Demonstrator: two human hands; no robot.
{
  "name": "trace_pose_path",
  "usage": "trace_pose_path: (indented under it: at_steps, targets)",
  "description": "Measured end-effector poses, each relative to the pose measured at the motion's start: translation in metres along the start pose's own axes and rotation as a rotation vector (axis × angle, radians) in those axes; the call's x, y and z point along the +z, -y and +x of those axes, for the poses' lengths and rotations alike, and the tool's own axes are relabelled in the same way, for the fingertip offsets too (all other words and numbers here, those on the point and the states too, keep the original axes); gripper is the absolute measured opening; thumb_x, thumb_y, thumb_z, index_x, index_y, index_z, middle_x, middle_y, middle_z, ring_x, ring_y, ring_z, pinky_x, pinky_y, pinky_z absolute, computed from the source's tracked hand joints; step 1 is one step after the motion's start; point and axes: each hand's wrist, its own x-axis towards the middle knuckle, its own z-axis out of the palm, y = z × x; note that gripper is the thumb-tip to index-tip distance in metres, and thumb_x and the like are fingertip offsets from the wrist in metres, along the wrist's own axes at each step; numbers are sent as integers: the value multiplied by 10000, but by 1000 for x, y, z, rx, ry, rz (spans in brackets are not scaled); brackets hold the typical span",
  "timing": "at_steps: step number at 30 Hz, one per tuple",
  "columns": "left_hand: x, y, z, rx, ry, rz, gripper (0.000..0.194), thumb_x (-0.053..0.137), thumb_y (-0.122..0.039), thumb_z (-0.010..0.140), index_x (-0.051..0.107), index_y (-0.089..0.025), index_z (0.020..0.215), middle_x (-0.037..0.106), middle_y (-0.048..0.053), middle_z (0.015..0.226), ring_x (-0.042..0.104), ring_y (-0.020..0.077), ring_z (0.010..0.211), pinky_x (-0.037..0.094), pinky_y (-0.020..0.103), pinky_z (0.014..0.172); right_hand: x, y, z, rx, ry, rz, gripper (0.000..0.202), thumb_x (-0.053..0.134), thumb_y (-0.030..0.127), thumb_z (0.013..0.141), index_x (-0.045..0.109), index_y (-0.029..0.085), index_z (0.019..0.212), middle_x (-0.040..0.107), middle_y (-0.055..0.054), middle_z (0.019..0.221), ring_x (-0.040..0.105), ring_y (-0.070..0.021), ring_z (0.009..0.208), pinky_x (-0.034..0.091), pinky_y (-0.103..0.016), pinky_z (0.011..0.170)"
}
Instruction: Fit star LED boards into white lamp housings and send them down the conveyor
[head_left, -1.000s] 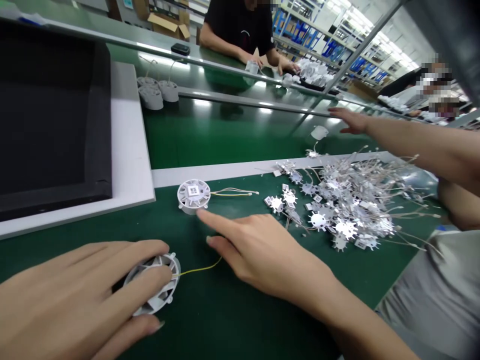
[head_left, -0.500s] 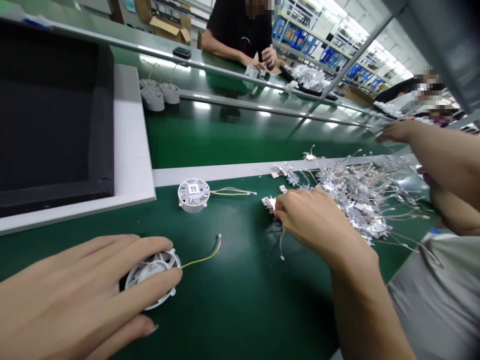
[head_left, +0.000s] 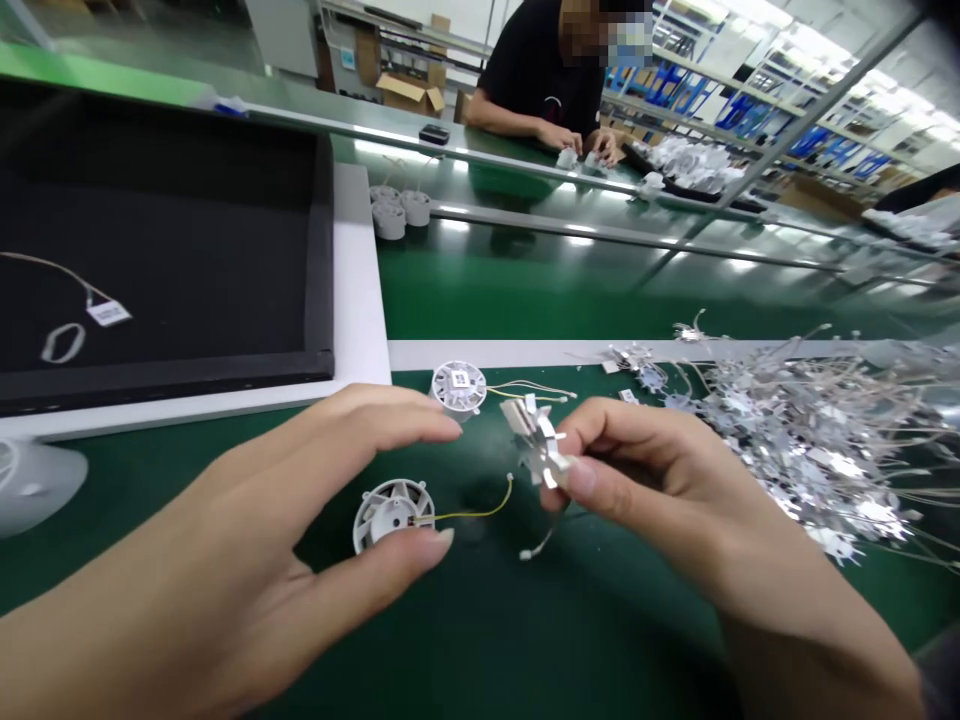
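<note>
Between the thumb and fingers of my right hand (head_left: 660, 490) is a silvery star-shaped metal plate (head_left: 541, 440), tilted, with a thin wire hanging below it. My left hand (head_left: 300, 520) is open, thumb and fingers spread, holding nothing. Just beyond its thumb lies a white round fan housing (head_left: 394, 510) with a yellow wire (head_left: 480, 512) trailing right; my thumb hides part of its lower edge. Farther back rests another round housing (head_left: 459, 386), with a square label on top and pale wires leading right.
A pile of silvery plates with wires (head_left: 810, 430) covers the right side. At left stands a black tray (head_left: 172, 240) on a white board (head_left: 360, 260). Several white housings (head_left: 390, 220) stand behind. Across the bench a co-worker (head_left: 525, 80) handles small white parts.
My right hand has lifted the metal plate off the bench and brought it nearer. My left hand has let go of the fan housing and opened. The view has shifted left.
</note>
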Motion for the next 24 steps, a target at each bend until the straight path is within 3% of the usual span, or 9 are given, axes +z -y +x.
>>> trace_pose_path:
  at_steps: [6,10,12,17,24]
  targets:
    - [-3,-10,7,32,-81,-109,152,584,-376,1109,585,-382,1261,732,-48,1241,729,176,1151,638,249,973,25,-5,3,121,279,418,218,804,349,1019,718,195,891,766,10,836,671,-108,792,514,-217,746]
    - [-3,-8,11,18,-91,-212,32,636,-335,1079,641,-363,1065,747,-91,956,727,131,781,615,193,678,34,-9,5,188,307,519,239,861,362,967,706,192,901,711,15,848,612,-101,765,493,-219,726]
    - [-3,-6,13,1,-82,-234,77,652,-355,1069,655,-340,993,743,-91,891,703,123,699,580,188,584,37,-12,6,192,279,491,298,877,430,943,701,193,901,677,10,857,592,-112,779,490,-224,715]
    - [-5,-3,11,125,-119,-256,111,611,-245,1097,637,-315,1014,735,-80,939,735,95,794,613,170,702,39,-19,5,159,272,607,340,835,524,959,704,215,1018,772,-47,1005,703,-160,889,578,-297,848]
    - [-3,-2,7,170,-69,-221,238,538,-166,1099,660,-369,1106,714,-56,1086,770,96,901,638,169,756,42,-21,5,156,262,641,326,940,412,878,721,198,991,740,-8,933,637,-111,815,527,-216,761]
